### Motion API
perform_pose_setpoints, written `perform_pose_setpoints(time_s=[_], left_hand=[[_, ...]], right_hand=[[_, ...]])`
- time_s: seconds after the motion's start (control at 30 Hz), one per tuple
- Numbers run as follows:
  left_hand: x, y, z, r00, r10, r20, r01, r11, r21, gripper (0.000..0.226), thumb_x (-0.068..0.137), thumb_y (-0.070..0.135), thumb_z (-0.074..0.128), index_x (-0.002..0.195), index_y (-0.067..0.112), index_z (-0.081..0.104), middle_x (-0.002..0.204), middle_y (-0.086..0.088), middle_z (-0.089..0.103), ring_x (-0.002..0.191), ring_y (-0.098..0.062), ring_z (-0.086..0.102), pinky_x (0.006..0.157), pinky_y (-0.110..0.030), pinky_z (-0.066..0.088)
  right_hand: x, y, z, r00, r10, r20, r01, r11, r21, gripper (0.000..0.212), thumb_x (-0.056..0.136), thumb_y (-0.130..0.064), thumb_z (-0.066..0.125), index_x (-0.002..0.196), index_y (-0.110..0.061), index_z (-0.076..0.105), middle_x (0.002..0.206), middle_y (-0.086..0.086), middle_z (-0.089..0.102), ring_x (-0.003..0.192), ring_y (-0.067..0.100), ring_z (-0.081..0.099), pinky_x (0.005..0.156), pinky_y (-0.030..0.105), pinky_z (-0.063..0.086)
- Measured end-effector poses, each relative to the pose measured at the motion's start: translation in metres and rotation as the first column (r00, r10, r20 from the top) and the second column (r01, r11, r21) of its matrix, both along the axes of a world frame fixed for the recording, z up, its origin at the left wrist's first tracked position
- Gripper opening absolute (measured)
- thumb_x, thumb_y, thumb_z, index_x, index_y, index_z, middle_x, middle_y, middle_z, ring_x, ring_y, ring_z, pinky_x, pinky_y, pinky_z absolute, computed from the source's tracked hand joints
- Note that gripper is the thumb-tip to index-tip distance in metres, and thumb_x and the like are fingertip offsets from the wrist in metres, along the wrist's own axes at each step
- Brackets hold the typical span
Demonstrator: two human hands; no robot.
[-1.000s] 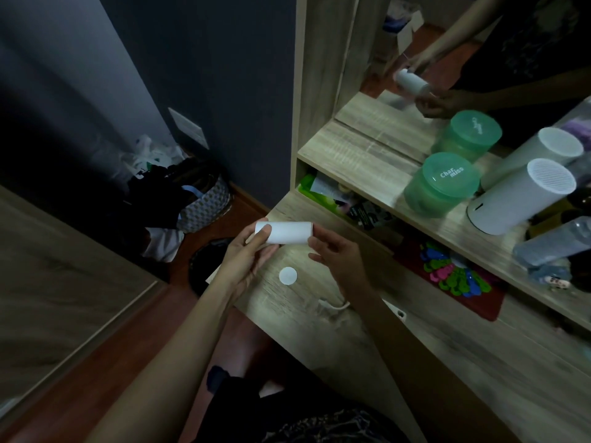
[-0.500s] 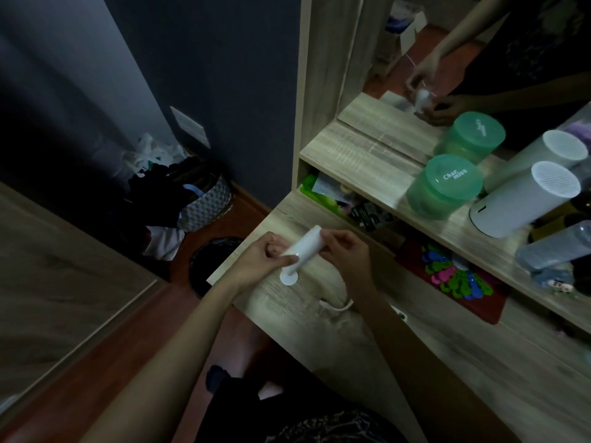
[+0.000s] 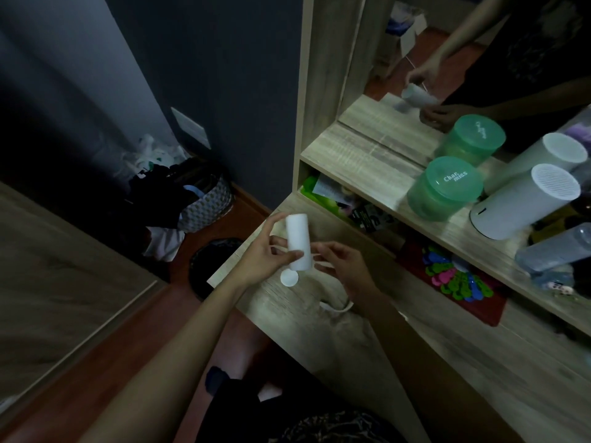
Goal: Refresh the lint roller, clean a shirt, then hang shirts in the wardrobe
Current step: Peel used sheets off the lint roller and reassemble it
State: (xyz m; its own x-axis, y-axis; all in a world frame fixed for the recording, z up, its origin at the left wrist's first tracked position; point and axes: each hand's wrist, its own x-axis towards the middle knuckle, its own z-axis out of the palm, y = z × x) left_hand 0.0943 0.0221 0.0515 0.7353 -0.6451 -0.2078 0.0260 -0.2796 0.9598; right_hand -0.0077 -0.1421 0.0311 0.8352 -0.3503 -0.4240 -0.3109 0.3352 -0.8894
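Dim, underexposed room; deep shadows left; wide-angle edge distortion.

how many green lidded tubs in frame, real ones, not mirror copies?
1. The green tub stands on the shelf, beside the white cylinder. The one behind it is its mirror reflection. Others may be hidden.

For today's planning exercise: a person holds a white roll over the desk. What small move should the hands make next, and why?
Probably pick at the roll with the right hand to find a sheet edge: the left hand grips it, and a round cap lies on the desk.
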Motion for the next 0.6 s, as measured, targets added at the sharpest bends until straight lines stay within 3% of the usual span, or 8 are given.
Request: perform_pose_setpoints(time_s=[0.13, 0.23, 0.3, 0.37, 0.43, 0.53, 0.6], left_hand=[[0.002, 0.001, -0.009, 0.984, 0.176, -0.011, -0.176, 0.982, -0.075, 0.061, 0.078, 0.012, 0.078, 0.126, 0.025, 0.043, 0.108, 0.0, 0.059, 0.087, -0.003, 0.063, 0.075, -0.027, 0.056], [0.001, 0.004, -0.017, 0.958, 0.277, -0.07, -0.281, 0.958, -0.06, 0.044, 0.08, 0.019, 0.077, 0.111, 0.03, 0.048, 0.103, -0.008, 0.064, 0.093, -0.021, 0.067, 0.082, -0.039, 0.057], [0.001, 0.005, -0.019, 0.944, 0.32, -0.081, -0.325, 0.944, -0.053, 0.034, 0.082, 0.021, 0.075, 0.105, 0.022, 0.05, 0.095, -0.008, 0.064, 0.082, -0.016, 0.067, 0.079, -0.04, 0.057], [0.003, 0.005, -0.019, 0.932, 0.358, -0.057, -0.361, 0.931, -0.056, 0.026, 0.084, 0.019, 0.073, 0.095, 0.012, 0.051, 0.082, -0.003, 0.059, 0.07, -0.004, 0.062, 0.071, -0.031, 0.057], [0.005, 0.006, -0.018, 0.923, 0.375, -0.083, -0.38, 0.923, -0.061, 0.022, 0.085, 0.016, 0.071, 0.087, 0.01, 0.051, 0.075, -0.002, 0.052, 0.065, -0.003, 0.057, 0.064, -0.021, 0.055], [0.007, 0.013, -0.021, 0.873, 0.425, -0.24, -0.453, 0.889, -0.072, 0.022, 0.087, 0.014, 0.069, 0.1, 0.009, 0.052, 0.081, -0.004, 0.058, 0.064, -0.007, 0.063, 0.067, -0.028, 0.056], [0.009, 0.021, -0.027, 0.828, 0.475, -0.298, -0.514, 0.856, -0.063, 0.032, 0.088, 0.015, 0.068, 0.115, 0.01, 0.052, 0.08, -0.001, 0.064, 0.06, -0.004, 0.065, 0.075, -0.035, 0.056]], right_hand=[[-0.002, 0.007, -0.007, 0.998, 0.067, -0.011, -0.064, 0.979, 0.192, 0.028, 0.095, -0.012, 0.052, 0.122, -0.005, 0.056, 0.114, 0.014, 0.065, 0.094, 0.022, 0.069, 0.078, 0.032, 0.058], [-0.003, 0.012, -0.012, 0.999, 0.039, 0.011, -0.041, 0.968, 0.248, 0.032, 0.094, -0.004, 0.051, 0.126, 0.0, 0.053, 0.118, 0.015, 0.061, 0.096, 0.022, 0.068, 0.079, 0.031, 0.058], [-0.003, 0.015, -0.013, 1.0, -0.004, -0.02, 0.007, 0.983, 0.181, 0.031, 0.091, -0.008, 0.059, 0.121, -0.003, 0.058, 0.12, 0.015, 0.06, 0.104, 0.026, 0.064, 0.074, 0.028, 0.058], [-0.003, 0.014, -0.016, 0.998, -0.02, -0.052, 0.025, 0.995, 0.099, 0.028, 0.088, -0.013, 0.063, 0.116, -0.007, 0.062, 0.119, 0.013, 0.062, 0.106, 0.025, 0.063, 0.071, 0.026, 0.057], [0.0, 0.012, -0.018, 0.997, -0.015, -0.071, 0.019, 0.999, 0.047, 0.026, 0.087, -0.016, 0.064, 0.112, -0.011, 0.064, 0.117, 0.011, 0.063, 0.104, 0.024, 0.063, 0.074, 0.028, 0.056], [0.006, 0.01, -0.024, 0.998, 0.006, -0.066, -0.006, 1.0, -0.008, 0.027, 0.09, -0.018, 0.061, 0.115, -0.009, 0.061, 0.111, 0.009, 0.065, 0.101, 0.023, 0.065, 0.08, 0.03, 0.055], [0.007, 0.011, -0.031, 0.995, 0.05, -0.088, -0.069, 0.972, -0.223, 0.026, 0.093, -0.02, 0.056, 0.115, -0.006, 0.061, 0.106, 0.007, 0.067, 0.095, 0.019, 0.065, 0.081, 0.024, 0.053]])
